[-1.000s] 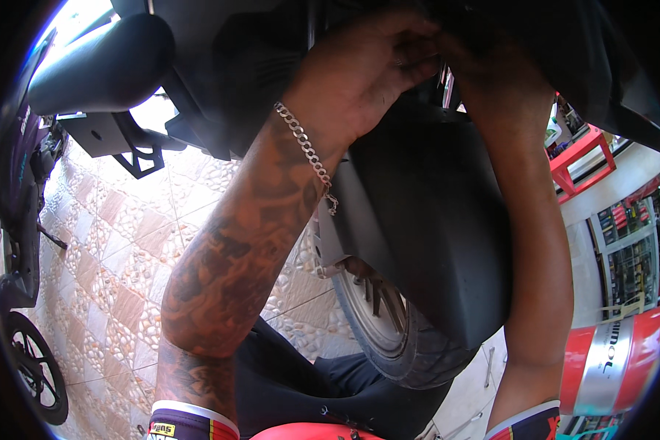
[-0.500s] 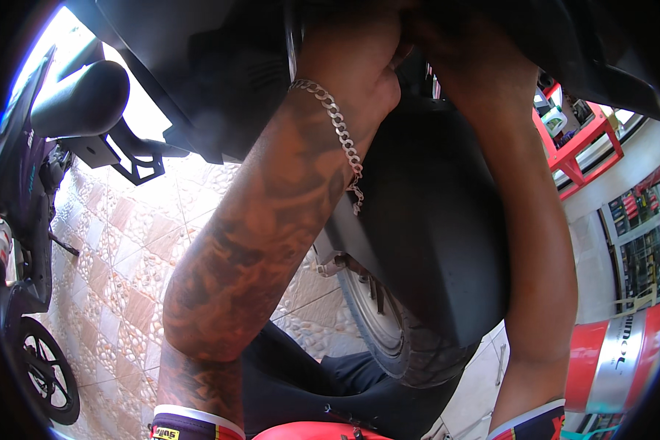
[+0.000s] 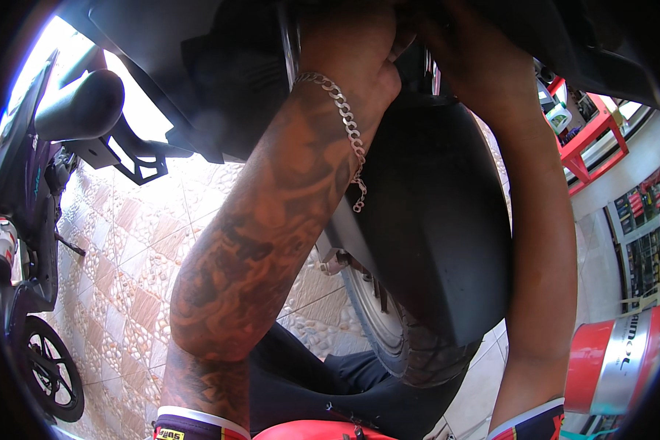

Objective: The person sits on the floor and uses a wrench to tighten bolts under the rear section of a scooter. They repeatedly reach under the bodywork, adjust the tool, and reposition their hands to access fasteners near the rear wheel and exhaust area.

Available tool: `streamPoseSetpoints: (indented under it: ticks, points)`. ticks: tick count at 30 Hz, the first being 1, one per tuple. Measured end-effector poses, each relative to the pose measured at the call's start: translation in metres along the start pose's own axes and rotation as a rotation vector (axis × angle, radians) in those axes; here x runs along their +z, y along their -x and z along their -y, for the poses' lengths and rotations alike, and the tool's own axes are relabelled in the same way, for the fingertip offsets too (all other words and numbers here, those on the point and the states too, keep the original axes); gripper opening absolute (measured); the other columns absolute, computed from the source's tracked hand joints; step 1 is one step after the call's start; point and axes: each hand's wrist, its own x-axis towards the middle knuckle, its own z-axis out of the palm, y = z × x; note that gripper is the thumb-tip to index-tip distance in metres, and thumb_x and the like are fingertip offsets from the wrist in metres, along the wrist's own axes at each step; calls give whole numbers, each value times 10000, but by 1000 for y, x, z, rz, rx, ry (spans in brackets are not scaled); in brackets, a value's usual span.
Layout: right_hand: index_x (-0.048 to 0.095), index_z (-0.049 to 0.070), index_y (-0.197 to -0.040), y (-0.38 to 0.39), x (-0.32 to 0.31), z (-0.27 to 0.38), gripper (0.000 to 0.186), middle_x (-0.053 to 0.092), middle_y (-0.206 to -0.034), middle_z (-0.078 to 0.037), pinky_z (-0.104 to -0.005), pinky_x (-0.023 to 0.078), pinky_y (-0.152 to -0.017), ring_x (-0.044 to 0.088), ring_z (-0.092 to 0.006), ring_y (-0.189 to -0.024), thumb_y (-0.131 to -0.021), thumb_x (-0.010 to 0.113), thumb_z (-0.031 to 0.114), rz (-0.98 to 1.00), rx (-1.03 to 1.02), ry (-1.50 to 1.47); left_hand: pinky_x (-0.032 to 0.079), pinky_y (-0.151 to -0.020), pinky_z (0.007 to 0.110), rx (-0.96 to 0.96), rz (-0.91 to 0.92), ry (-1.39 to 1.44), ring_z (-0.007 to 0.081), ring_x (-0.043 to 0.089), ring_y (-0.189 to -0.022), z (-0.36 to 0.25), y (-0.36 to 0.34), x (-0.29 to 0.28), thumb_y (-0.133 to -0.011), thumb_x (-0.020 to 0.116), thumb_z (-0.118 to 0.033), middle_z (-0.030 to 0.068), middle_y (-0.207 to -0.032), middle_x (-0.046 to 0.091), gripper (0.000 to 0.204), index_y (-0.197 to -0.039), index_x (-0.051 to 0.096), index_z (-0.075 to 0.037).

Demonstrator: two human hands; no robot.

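My left hand, below a silver chain bracelet, reaches up under the dark bodywork of a motorcycle. Close on its right, my right hand reaches into the same shadowed space above the front mudguard. Fingers of both hands are mostly lost in the dark, so whatever they touch or hold is hidden. Between my forearms hangs the black mudguard, curving over the wheel's tyre. A shiny fork tube runs beside my left wrist.
Another motorcycle stands at the left, with its wheel near the lower edge. On the right are a red rack, a glass display case and a red and silver drum. Patterned tiles cover the floor.
My right forearm and wrist have shifted slightly to the right. Both hands stay up under the bodywork, and the view has moved a little.
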Motion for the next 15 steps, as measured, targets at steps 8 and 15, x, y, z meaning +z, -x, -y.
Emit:
streamPoseSetpoints:
  ticks: [8,15]
  points:
    - [628,25,-1275,10,21,-19,433,648,-1219,-230,-510,456,-991,604,-437,-1137,-905,732,223,-210,25,-56,533,-975,383,-7,5,13,246,619,-1164,-4,1,1,-1008,609,-61,96,-1273,622,303,-1307,570,-89]
    - [602,11,-1302,25,47,-35,449,634,-1252,-236,-503,463,-987,608,-444,-1116,-926,724,223,-153,47,-59,535,-973,374,-15,1,19,230,613,-1168,-5,2,2,-1007,617,-53,84,-1276,614,319,-1317,557,-92]
